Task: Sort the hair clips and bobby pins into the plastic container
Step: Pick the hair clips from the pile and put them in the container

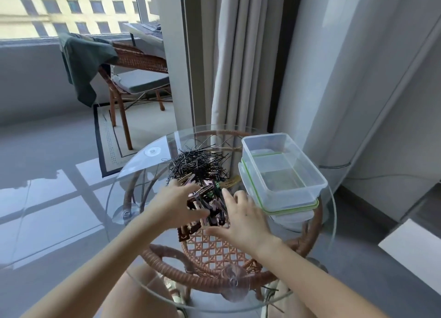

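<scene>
We see both hands out over the glass tabletop (143, 174), bracketing a heap of hair clips (210, 205) in brown, pink and black. The left hand (181, 199) lies on the heap's left side with its fingers stretched and spread and its thumb reaching toward the right. The fingertips rest on the clips, and none plainly curls round a clip. The right hand (241, 216) stands at the heap's right edge, also spread wide, its thumb pointing left along the near side and its fingers touching the clips. The 2 hands are apart with the clips between them, and neither pinches anything that we can make out.

Just beyond the clips, touching them, lies a dense tangle of black bobby pins (198, 164). The clear plastic container (284, 167) sits to the right of both piles, near the right hand's fingers, stacked on a green-edged lid (293, 207). Past the table we see a wicker chair (133, 62) draped with a dark green cloth (83, 62), and a pale curtain (238, 55).
</scene>
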### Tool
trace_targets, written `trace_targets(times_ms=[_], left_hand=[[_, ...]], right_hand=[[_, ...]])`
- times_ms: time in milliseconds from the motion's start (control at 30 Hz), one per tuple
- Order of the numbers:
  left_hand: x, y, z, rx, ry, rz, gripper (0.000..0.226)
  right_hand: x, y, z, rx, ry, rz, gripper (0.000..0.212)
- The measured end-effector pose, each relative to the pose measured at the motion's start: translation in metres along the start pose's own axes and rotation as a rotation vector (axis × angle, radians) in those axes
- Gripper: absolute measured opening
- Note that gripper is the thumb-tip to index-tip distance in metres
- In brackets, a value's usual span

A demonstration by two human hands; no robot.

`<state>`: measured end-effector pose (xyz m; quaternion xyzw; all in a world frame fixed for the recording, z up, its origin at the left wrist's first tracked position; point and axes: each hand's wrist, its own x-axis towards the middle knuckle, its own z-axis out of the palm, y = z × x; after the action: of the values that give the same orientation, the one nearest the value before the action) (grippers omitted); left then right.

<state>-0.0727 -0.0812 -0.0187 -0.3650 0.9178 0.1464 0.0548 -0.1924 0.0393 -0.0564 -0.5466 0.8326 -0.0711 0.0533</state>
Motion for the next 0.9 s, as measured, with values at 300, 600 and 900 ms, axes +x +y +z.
trace_targets(times_ms=[300,600,900], left_hand=[[-0.018,0.0,0.035,-0.103,0.229,0.05,0.065],[-0.034,-0.003,0.029,-0.125,0.413,0.204,0.038],[-0.031,-0.022,0.03,0.008,0.511,0.334,0.003]], right_hand=[[0.0,0.0,0.001,0.311,0.083,-0.121,0.046],[-0.018,0.015,-0.025,0.397,0.342,-0.148,0.03],[-0.024,0.048,-0.092,0.401,0.518,-0.039,0.025]])
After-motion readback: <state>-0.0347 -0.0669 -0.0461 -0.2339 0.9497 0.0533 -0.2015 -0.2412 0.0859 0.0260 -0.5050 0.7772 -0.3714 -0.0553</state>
